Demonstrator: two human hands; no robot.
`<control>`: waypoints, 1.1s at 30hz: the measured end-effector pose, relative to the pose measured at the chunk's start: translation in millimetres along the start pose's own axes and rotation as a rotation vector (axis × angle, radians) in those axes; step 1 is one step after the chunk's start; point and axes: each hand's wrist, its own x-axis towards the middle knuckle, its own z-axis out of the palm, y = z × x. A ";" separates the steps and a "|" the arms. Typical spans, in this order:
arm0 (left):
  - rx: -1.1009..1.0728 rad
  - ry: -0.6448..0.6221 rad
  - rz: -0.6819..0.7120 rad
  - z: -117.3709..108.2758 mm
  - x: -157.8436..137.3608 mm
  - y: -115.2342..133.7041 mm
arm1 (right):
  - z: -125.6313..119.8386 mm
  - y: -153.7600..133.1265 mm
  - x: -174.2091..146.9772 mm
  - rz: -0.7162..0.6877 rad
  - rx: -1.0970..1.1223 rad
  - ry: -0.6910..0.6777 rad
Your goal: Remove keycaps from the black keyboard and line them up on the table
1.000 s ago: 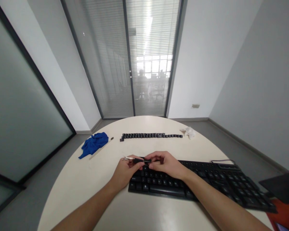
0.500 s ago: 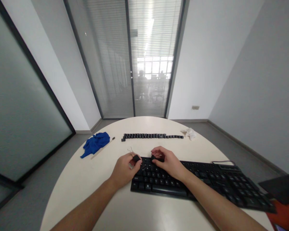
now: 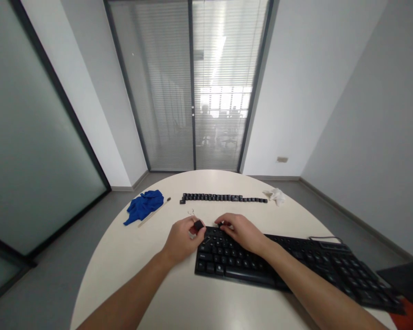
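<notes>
In my left hand [image 3: 182, 238], a keycap puller with a black handle [image 3: 198, 225] is held near the keyboard's back left corner. Its thin wire loops [image 3: 192, 212] stick out past the fingers, away from me. Over the back row, my right hand [image 3: 242, 231] has its thumb and fingers pinched around a small black keycap [image 3: 220, 224], mostly covered by the fingertips. Below both hands lies a black keyboard [image 3: 241, 273], slanting to the right. Its upper left part is partly hidden by my fingers, and my right forearm crosses its middle.
A row of loose black keycaps [image 3: 213, 197] lines the far side of the round white table [image 3: 179, 293]. To its left are a blue cloth [image 3: 144, 205] and a thin brush [image 3: 154, 211]; a crumpled white tissue [image 3: 277, 196] lies right. A cable [image 3: 325, 238] loops behind the keyboard.
The view has shifted slightly. My right hand has moved a little left relative to the keyboard, and its fingers are more curled over the keycap. My left hand keeps the puller.
</notes>
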 end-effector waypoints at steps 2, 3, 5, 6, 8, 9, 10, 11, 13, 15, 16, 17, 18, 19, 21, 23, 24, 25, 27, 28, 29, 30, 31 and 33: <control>-0.004 -0.027 0.038 -1.0 -1.3 0.8 | 2.5 3.0 11.9 -0.006 -0.018 0.004; -0.009 -0.048 0.064 -1.6 -2.1 1.8 | 4.7 4.6 18.6 0.000 -0.030 0.008; -0.028 -0.099 0.115 -2.8 -3.8 4.6 | 10.6 7.7 32.4 0.022 -0.057 0.019; -0.043 -0.126 0.132 -3.4 -4.5 6.2 | 14.1 8.8 39.2 0.029 -0.067 0.020; -0.068 -0.161 0.147 -4.4 -5.4 8.5 | 21.1 10.0 52.1 0.025 -0.095 0.018; -0.074 -0.166 0.148 -4.8 -5.6 9.0 | 24.5 10.0 58.1 0.022 -0.116 0.018; -0.076 -0.167 0.148 -5.0 -5.6 9.0 | 27.6 9.7 63.9 0.020 -0.138 0.017; -0.074 -0.163 0.147 -5.1 -5.5 8.4 | 30.5 9.1 69.6 0.022 -0.159 0.016; -0.063 -0.152 0.144 -4.8 -5.2 6.0 | 35.5 7.8 80.8 0.026 -0.186 0.008; -0.041 -0.142 0.140 -4.1 -5.1 3.2 | 39.8 7.0 92.2 0.020 -0.194 -0.004; -0.028 -0.137 0.139 -3.9 -5.1 1.9 | 41.8 6.9 98.0 0.013 -0.198 -0.010; -0.018 -0.133 0.138 -3.8 -5.1 0.9 | 44.0 6.9 103.8 0.004 -0.203 -0.016; -0.010 -0.130 0.138 -3.8 -5.1 0.1 | 46.2 7.0 109.5 -0.004 -0.208 -0.020; -0.007 -0.128 0.139 -4.0 -5.0 -0.5 | 48.6 6.9 115.1 -0.012 -0.211 -0.022; -0.004 -0.125 0.140 -4.6 -4.7 -1.1 | 54.1 6.4 125.0 -0.023 -0.214 -0.021; 0.001 -0.120 0.137 -5.4 -4.2 -1.2 | 60.3 5.0 132.5 -0.026 -0.212 -0.014; 0.003 -0.114 0.134 -5.8 -4.0 -1.1 | 63.5 4.2 135.1 -0.025 -0.209 -0.008; 0.007 -0.107 0.133 -6.0 -3.8 -0.9 | 66.5 3.3 136.9 -0.024 -0.204 -0.001; 0.011 -0.093 0.134 -6.3 -3.5 -0.5 | 71.8 2.2 138.5 -0.020 -0.194 0.020; 0.012 -0.090 0.137 -6.4 -3.3 -0.2 | 73.8 2.0 138.5 -0.017 -0.188 0.033; 0.009 -0.090 0.140 -6.4 -3.2 0.1 | 75.2 2.3 138.4 -0.012 -0.182 0.047; 0.002 -0.094 0.139 -6.4 -3.1 0.3 | 76.3 2.8 138.3 -0.006 -0.176 0.061; -0.007 -0.101 0.137 -6.4 -3.1 0.5 | 77.0 3.6 138.3 0.002 -0.170 0.073; -0.019 -0.112 0.128 -6.2 -3.3 0.7 | 77.8 5.6 138.9 0.016 -0.154 0.092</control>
